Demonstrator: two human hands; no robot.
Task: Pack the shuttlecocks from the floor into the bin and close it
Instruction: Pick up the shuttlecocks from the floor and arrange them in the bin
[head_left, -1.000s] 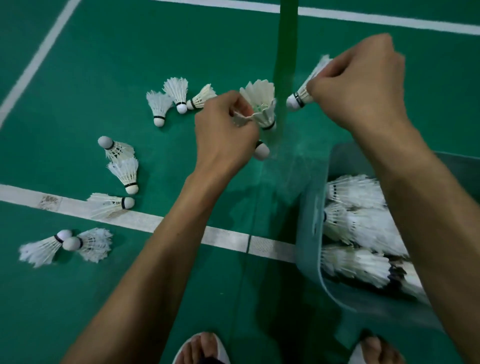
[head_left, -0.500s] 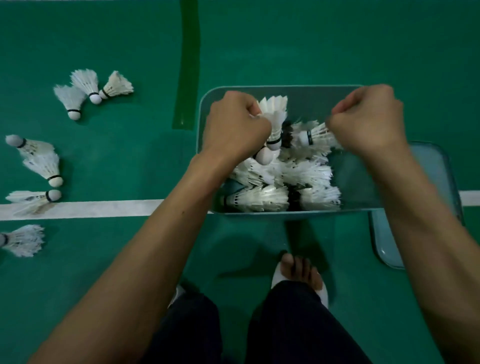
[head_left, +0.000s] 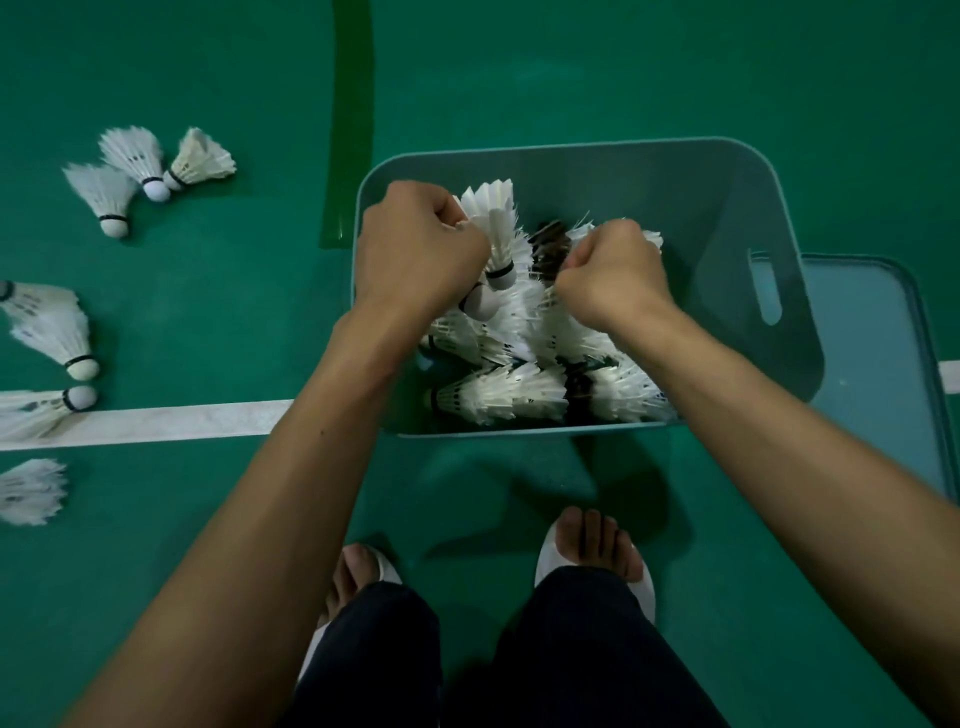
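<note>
A teal plastic bin (head_left: 727, 208) stands open on the green court floor, holding a pile of white shuttlecocks (head_left: 519, 400). My left hand (head_left: 415, 249) hovers over the bin's left part and grips stacked shuttlecocks (head_left: 496, 228), corks pointing down. Just right of it, my right hand (head_left: 613, 270) is low over the pile with its fingers curled round a shuttlecock that the hand mostly hides. Several loose shuttlecocks (head_left: 130, 166) lie on the floor left of the bin. The bin's lid (head_left: 872, 353) lies flat on the floor against the bin's right side.
A white court line (head_left: 182, 421) runs across under the bin. A dark green tape strip (head_left: 353, 104) runs away from the bin's far left corner. My two feet in white slippers (head_left: 597, 556) stand just in front of the bin.
Both hands have carried their shuttlecocks from above the floor to over the bin. In the last half second the right hand dropped lower and moved left, closer to the left hand.
</note>
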